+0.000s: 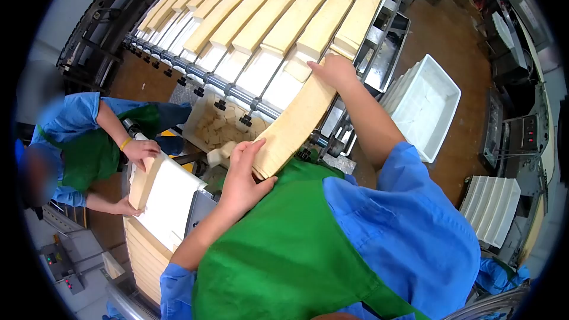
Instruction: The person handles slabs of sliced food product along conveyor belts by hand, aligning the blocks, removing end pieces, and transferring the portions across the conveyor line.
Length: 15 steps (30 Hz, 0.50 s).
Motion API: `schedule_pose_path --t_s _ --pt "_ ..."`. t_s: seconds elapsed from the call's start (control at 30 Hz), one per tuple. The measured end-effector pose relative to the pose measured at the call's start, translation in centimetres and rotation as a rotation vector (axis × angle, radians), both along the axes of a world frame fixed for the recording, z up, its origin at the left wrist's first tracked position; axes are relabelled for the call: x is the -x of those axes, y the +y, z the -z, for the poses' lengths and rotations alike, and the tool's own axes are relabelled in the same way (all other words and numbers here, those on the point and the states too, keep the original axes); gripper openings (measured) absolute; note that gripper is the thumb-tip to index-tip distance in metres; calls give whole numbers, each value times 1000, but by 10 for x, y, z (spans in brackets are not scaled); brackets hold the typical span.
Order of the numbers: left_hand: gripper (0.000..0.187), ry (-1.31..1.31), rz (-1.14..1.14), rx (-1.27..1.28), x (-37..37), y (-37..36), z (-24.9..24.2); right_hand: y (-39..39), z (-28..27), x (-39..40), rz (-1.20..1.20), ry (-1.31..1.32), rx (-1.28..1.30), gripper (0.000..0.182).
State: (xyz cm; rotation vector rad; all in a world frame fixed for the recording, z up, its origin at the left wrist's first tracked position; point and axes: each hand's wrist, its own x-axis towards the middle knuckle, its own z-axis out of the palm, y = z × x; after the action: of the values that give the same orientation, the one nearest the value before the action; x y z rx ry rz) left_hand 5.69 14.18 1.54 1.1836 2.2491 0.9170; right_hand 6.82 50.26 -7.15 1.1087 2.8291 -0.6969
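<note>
A long pale yellow slab [296, 124] lies slantwise in front of my green apron, over the near edge of the white conveyor. My left hand [243, 175] grips its near end, with the thumb at the end face and the fingers along the side. At the far end my right hand [333, 72] holds the slab. Beside that hand, a small pale piece [298, 68] lies on the white belt [272, 86]. Just beyond it, rows of long pale blocks [323, 29] rest side by side on the conveyor.
A co-worker's hands [141, 153] hold a pale block [144, 184] on a white surface [172, 201] at left. A bin [198, 120] of offcuts stands under the conveyor edge. White crates [428, 106] are stacked at right, with more [491, 208] lower right.
</note>
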Motion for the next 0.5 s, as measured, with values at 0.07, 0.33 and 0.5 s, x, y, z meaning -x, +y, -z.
schedule_pose_path --t_s 0.07,0.33,0.5 --pt "81 3 2 -5 1 -2 4 -1 -3 0 13 4 -13 79" --pt "78 -148 -18 19 1 21 20 21 0 -4 -39 78 -148 76" --pt "79 9 60 129 -4 49 18 35 -5 5 55 11 -4 63"
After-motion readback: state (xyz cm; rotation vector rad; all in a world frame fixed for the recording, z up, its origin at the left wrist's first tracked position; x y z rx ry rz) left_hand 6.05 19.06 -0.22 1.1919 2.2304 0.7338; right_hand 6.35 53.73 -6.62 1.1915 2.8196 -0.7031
